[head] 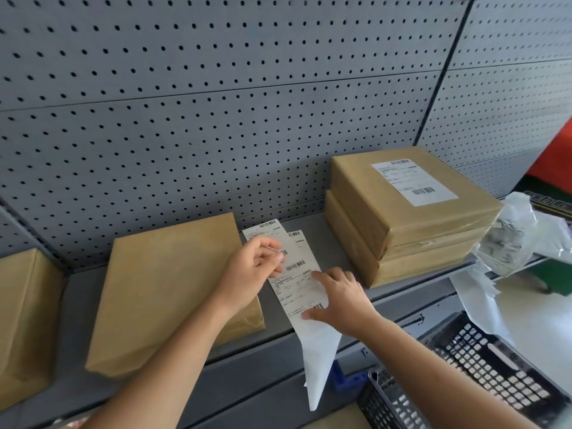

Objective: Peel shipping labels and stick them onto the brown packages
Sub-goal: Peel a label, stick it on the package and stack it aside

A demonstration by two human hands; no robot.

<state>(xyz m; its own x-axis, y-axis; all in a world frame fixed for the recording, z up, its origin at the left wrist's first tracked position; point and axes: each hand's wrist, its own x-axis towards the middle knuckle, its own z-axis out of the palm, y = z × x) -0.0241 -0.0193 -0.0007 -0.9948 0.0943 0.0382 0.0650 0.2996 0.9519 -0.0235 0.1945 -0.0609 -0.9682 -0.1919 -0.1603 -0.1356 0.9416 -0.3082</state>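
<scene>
A strip of white shipping labels [301, 274] lies on the grey shelf, its bare backing tail hanging over the front edge. My right hand [342, 300] presses flat on the strip's lower part. My left hand [252, 267] pinches the edge of a label near the strip's upper left. A flat brown package [167, 289] without a label lies left of the strip, under my left forearm. At the right, two brown packages are stacked [408, 224]; the top one carries a white label [413, 181].
Another brown package [21, 320] sits at the far left. Crumpled clear plastic and white backing paper [507, 239] lie at the shelf's right end. A black mesh basket [483, 376] stands below right. A grey pegboard wall [216, 103] backs the shelf.
</scene>
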